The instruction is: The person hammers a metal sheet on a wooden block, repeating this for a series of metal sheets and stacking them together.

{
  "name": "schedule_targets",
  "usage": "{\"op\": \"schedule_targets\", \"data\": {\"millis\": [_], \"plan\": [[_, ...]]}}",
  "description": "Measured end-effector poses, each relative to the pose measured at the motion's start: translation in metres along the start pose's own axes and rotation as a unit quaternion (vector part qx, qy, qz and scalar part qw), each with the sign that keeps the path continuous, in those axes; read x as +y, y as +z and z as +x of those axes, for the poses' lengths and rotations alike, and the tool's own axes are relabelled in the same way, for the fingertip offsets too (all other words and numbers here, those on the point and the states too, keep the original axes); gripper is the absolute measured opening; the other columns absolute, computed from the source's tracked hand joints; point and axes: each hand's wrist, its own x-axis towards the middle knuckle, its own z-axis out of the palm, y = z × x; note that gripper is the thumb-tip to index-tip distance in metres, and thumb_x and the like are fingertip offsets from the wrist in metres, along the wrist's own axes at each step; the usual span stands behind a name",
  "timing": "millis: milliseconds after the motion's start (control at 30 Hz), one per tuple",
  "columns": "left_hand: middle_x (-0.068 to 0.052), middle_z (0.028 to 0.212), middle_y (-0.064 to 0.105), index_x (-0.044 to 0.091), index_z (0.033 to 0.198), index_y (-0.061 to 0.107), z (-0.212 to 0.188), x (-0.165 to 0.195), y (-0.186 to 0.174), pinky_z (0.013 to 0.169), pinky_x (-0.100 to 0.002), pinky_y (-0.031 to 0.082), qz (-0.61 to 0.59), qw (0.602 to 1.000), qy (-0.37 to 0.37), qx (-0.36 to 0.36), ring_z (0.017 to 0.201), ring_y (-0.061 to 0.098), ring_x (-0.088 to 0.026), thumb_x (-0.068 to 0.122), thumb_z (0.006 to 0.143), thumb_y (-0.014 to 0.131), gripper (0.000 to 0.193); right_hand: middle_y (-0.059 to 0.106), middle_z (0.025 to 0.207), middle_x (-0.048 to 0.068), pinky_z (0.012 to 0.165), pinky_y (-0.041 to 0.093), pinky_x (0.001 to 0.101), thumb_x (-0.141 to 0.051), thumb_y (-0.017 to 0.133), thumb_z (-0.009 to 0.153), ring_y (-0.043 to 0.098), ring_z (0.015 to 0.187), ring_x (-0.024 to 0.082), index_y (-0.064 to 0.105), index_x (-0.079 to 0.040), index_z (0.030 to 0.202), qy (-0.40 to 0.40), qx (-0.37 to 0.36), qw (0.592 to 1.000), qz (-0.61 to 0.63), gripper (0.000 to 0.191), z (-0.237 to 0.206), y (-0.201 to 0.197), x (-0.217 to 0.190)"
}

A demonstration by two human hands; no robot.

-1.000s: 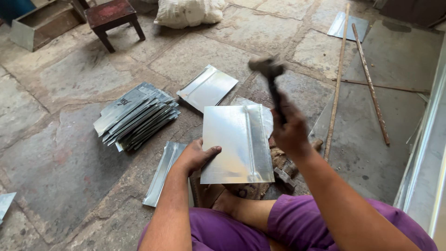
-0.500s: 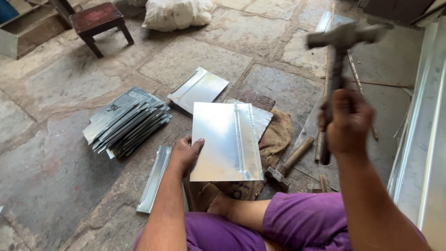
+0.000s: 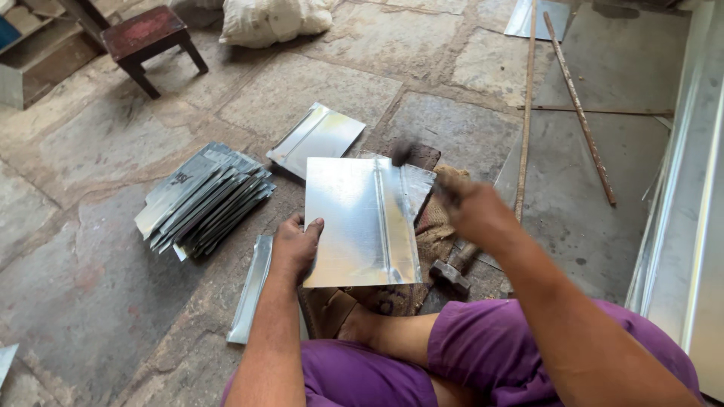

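Note:
A shiny metal sheet [image 3: 351, 222] with a raised seam along its right part lies in front of me on a cloth-covered block. My left hand [image 3: 296, 245] presses down on the sheet's left edge. My right hand [image 3: 477, 212] is blurred and grips a hammer [image 3: 411, 162], whose head is down at the far end of the seam. A second hammer [image 3: 450, 271] lies on the ground just right of the sheet, below my right hand.
A stack of several folded metal sheets [image 3: 204, 200] lies to the left, a single sheet [image 3: 317, 139] behind, and a narrow strip [image 3: 250, 290] beside my left arm. Two long rods [image 3: 581, 109] lie at right. A wooden stool [image 3: 147, 41] and a white sack [image 3: 275, 19] stand far back.
My right hand raised the hammer high half a second ago and has swung it down onto the seam. My left hand stays on the sheet.

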Motion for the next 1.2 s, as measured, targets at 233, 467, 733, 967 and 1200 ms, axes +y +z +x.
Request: {"op": "schedule_targets", "data": {"millis": [233,467,733,967,1200], "plan": [[-0.016,0.085,0.078,-0.003,0.105,0.068,0.007,-0.008,0.006,0.068,-0.034,0.055,-0.085,0.996,0.001,0.034,0.072,0.070,-0.019,0.019,0.094,0.068,0.024,0.074,0.080,0.010,0.050,0.051,0.0372,-0.026,0.070,0.097,0.063,0.057,0.015,0.065,-0.014,0.139,-0.067,0.101,0.992,0.019,0.045,-0.033,-0.028,-0.016],[-0.016,0.086,0.079,-0.004,0.102,0.071,0.019,-0.018,0.008,0.074,-0.031,0.055,-0.027,0.995,0.045,0.089,0.076,0.073,-0.018,0.020,0.093,0.069,0.026,0.075,0.092,0.016,0.062,0.054,0.0336,-0.022,0.070,0.100,0.068,0.067,0.015,0.066,-0.008,0.134,-0.085,0.056,0.993,-0.052,0.036,-0.015,0.018,-0.009],[-0.016,0.087,0.079,-0.004,0.100,0.071,0.026,-0.027,0.009,0.076,-0.034,0.057,-0.058,0.989,0.039,0.132,0.079,0.075,-0.023,0.022,0.093,0.069,0.027,0.070,0.071,0.012,0.046,0.047,0.0369,-0.025,0.066,0.101,0.059,0.053,0.015,0.069,-0.013,0.133,-0.089,0.126,0.985,0.075,0.034,-0.031,-0.026,-0.017],[-0.015,0.084,0.076,-0.005,0.098,0.072,0.035,-0.040,0.012,0.069,-0.031,0.054,-0.066,0.984,0.045,0.159,0.072,0.069,-0.019,0.020,0.095,0.070,0.025,0.072,0.079,0.010,0.057,0.051,0.0346,-0.027,0.066,0.100,0.065,0.062,0.014,0.072,-0.010,0.122,-0.022,-0.046,0.996,-0.070,0.029,-0.020,-0.006,-0.009],[-0.014,0.083,0.075,-0.006,0.099,0.069,0.041,-0.046,0.000,0.066,-0.029,0.055,-0.118,0.978,0.022,0.170,0.069,0.068,-0.016,0.017,0.093,0.072,0.024,0.073,0.071,0.011,0.052,0.048,0.0336,-0.036,0.073,0.094,0.061,0.055,0.014,0.071,-0.011,0.128,-0.018,0.044,0.999,-0.007,0.042,-0.013,-0.014,0.015]]}}
